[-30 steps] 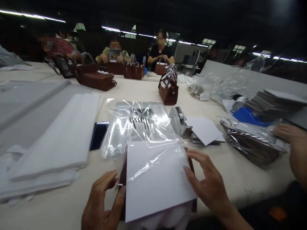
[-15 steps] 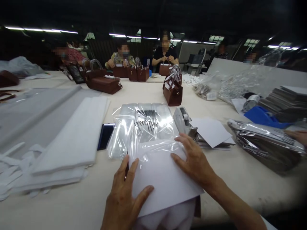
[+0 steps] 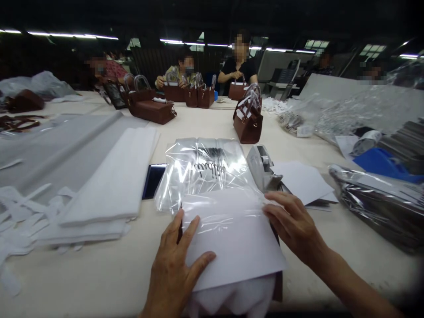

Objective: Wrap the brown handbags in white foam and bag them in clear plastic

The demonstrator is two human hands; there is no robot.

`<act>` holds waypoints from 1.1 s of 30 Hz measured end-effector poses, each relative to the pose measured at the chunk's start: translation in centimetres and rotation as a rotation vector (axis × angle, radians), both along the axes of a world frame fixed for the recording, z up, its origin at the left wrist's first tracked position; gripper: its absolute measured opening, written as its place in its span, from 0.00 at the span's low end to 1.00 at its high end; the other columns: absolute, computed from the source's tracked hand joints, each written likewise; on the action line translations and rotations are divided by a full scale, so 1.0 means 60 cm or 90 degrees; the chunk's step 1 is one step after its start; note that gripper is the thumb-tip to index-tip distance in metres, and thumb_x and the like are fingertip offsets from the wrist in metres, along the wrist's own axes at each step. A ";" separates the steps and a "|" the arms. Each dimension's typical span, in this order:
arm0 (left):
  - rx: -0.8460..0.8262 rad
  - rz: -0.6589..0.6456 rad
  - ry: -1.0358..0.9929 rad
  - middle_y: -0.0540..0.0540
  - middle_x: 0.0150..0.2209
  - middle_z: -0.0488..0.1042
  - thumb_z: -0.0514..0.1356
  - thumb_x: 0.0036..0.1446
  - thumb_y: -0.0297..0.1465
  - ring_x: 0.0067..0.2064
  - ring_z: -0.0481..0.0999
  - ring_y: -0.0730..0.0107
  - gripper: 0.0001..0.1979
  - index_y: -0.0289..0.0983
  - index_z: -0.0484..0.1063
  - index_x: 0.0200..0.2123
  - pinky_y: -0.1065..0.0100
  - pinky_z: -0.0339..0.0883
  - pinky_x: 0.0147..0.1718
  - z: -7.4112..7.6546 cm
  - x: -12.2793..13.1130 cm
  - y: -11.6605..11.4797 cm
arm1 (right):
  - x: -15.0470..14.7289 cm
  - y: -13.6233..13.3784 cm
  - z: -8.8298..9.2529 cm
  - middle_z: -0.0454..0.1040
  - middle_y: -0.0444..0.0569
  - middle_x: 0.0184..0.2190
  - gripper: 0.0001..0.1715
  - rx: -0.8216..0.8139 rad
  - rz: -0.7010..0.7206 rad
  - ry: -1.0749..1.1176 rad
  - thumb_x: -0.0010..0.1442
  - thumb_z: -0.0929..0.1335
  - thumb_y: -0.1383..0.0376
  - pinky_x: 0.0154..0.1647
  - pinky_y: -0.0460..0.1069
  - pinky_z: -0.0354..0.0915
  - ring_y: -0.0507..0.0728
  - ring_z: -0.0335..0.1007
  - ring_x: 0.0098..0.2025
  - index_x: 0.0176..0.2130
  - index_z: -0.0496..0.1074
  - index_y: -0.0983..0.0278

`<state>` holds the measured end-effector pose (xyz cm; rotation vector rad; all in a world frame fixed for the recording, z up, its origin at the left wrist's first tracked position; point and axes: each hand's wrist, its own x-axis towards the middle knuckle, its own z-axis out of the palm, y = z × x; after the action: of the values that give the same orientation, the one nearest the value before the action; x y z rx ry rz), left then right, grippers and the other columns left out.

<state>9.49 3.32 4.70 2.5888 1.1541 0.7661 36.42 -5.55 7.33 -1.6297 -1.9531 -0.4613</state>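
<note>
Left hand [image 3: 175, 269] lies flat and open on the left part of a white card [image 3: 236, 247], fingers spread, thumb angled across the card's lower left. It grips nothing.

Right hand [image 3: 293, 225] is also open, palm down. Its fingertips rest at the card's upper right corner, where clear film [image 3: 221, 207] laps over the card's far end.

The card sits at the near edge of the tabletop [image 3: 99, 274], right in front of the person and tilted slightly. Under it is a dark brown item [image 3: 277, 287], seen only as a sliver at the right edge. White tissue [image 3: 238, 298] bulges out below the card's near side.

Just beyond the card is a stack of clear plastic bags [image 3: 202, 170] with dark script lettering, touching the film. A dark phone [image 3: 154, 181] lies flat just left of the bags. Further left is a folded pile of white tissue sheets [image 3: 112, 176], with loose white strips [image 3: 20, 221] beside it.

A grey tape dispenser [image 3: 263, 168] stands close to the right hand, on its far side. Loose white cards [image 3: 301, 181] lie to the dispenser's right. A shiny wrapped bundle [image 3: 377, 203] lies well to the right, with a blue object [image 3: 380, 161] behind it.

A brown handbag [image 3: 248, 123] stands upright mid-table. More brown handbags [image 3: 152, 108] sit at the far end, where other people [image 3: 238, 66] are seated with their hands on bags.
</note>
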 end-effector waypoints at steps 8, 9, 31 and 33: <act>0.008 -0.028 -0.037 0.47 0.61 0.52 0.57 0.54 0.40 0.59 0.55 0.54 0.25 0.47 0.59 0.55 0.50 0.60 0.53 -0.005 0.009 -0.003 | 0.008 -0.037 -0.043 0.68 0.51 0.37 0.13 0.066 -0.066 -0.038 0.56 0.64 0.75 0.42 0.53 0.67 0.58 0.65 0.44 0.41 0.65 0.63; 0.009 -0.028 -0.037 0.47 0.61 0.52 0.57 0.54 0.40 0.59 0.55 0.53 0.25 0.47 0.59 0.55 0.50 0.59 0.53 -0.005 0.009 -0.002 | 0.011 -0.024 -0.040 0.68 0.51 0.35 0.11 0.074 -0.109 -0.047 0.56 0.64 0.74 0.39 0.52 0.67 0.57 0.66 0.40 0.40 0.66 0.64; -0.037 -0.025 -0.091 0.47 0.60 0.54 0.58 0.53 0.41 0.57 0.57 0.55 0.23 0.47 0.62 0.52 0.49 0.58 0.53 -0.012 0.003 0.001 | -0.040 -0.078 -0.100 0.72 0.46 0.34 0.06 0.136 -0.319 0.519 0.58 0.65 0.63 0.31 0.47 0.70 0.52 0.71 0.31 0.36 0.69 0.63; -0.049 -0.019 -0.100 0.47 0.60 0.54 0.59 0.52 0.40 0.58 0.57 0.56 0.23 0.47 0.63 0.52 0.50 0.58 0.53 -0.011 0.005 -0.005 | -0.070 -0.113 -0.121 0.72 0.48 0.38 0.07 0.142 -0.338 0.481 0.59 0.64 0.63 0.31 0.48 0.70 0.54 0.71 0.34 0.37 0.68 0.63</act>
<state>9.79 3.00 4.02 2.4283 1.0752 0.8832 32.25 -12.35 0.05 -1.8088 -0.8900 -0.1920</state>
